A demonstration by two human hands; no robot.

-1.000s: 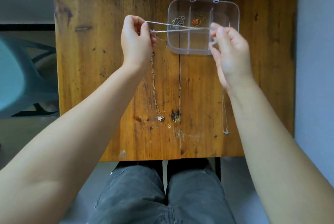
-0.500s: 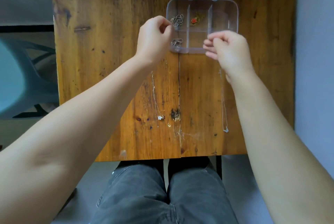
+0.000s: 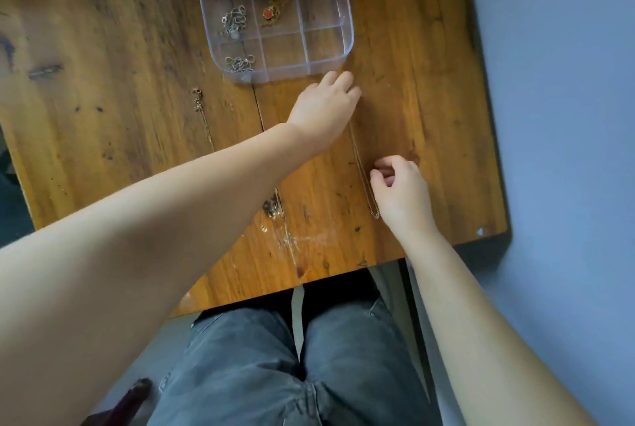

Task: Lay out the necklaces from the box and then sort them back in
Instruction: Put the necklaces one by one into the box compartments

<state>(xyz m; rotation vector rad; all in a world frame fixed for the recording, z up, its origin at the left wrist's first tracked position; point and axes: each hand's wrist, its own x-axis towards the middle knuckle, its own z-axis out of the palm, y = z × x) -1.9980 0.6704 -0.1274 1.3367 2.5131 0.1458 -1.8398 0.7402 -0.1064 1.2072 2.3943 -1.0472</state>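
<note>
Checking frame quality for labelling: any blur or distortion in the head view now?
Head view: wide-angle bowing of the table edges; soft overall, the thin chain between left hand and right hand barely resolves; box contents readable, no glare.

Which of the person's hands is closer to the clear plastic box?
The left. The left hand reaches just below the clear plastic box, its fingertips almost at the near wall; the right hand is further down the table.

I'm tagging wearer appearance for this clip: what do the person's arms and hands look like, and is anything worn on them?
Both arms are bare to beyond the frame, no sleeves showing. The left hand and right hand show no gloves, rings, watch or bracelets.
</note>
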